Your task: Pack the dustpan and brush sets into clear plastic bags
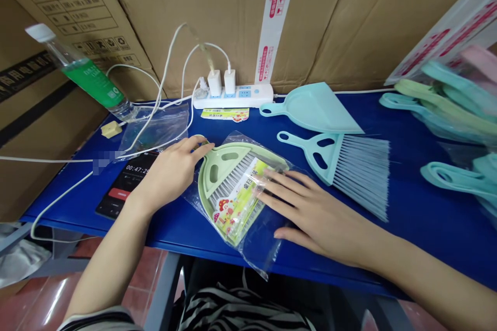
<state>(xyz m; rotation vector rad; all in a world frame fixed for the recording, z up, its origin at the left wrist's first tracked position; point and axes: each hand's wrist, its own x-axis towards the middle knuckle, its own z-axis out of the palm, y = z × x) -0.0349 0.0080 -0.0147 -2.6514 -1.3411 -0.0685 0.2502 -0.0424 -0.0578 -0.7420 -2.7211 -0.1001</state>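
A pale green dustpan-and-brush set [217, 163] in a clear plastic bag lies on the blue table [411, 248] in front of me. Its printed card [236, 201] shows through the film, over the grey bristles. My left hand [173, 173] pinches the set's handle end between thumb and fingers. Flat across the bag's right side rests my right hand [306, 209], fingers spread and fingertips on the card. Behind it lie an unwrapped light blue dustpan [314, 108] and a light blue hand brush [324, 158] with bristles pointing right.
A phone [120, 186] running a timer is partly behind my left forearm. White cables run from a power strip [236, 95] at the back. A water bottle [89, 77] leans at left. More bagged sets [446, 108] are piled right. Cardboard boxes [217, 5] wall the rear.
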